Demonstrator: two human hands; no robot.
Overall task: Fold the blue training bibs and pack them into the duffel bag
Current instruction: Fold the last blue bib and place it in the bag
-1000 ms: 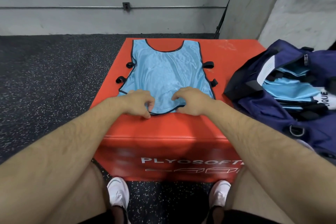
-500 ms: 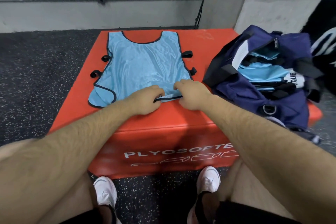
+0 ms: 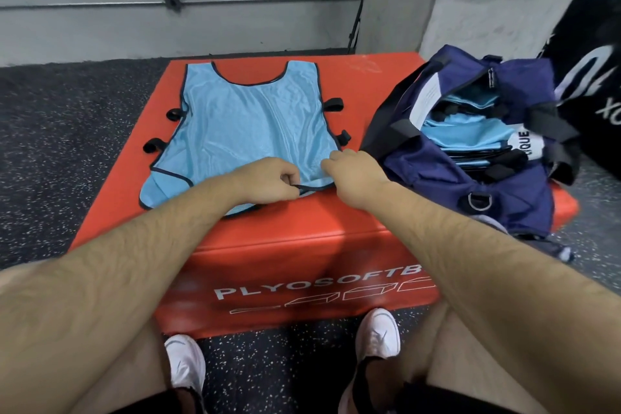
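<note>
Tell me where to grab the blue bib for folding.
Grip the bib at its near hem, one pinch toward each bottom corner, from the person's side. It lies flat on the red box, neck farthest away, so that hem is closest; left hand and right hand pinch there.

both bare forearms reach forward, knuckles up. left hand [image 3: 268, 180] pinches the hem of the blue bib [image 3: 248, 124] with thumb and curled fingers, right hand [image 3: 356, 175] curls onto its edge just beside it.

The left hand [image 3: 268, 180] and right hand [image 3: 356, 175] now pinch the bib [image 3: 255, 131] at its near hem, lifting the top layer; the under layer now shows by the left wrist.
</note>
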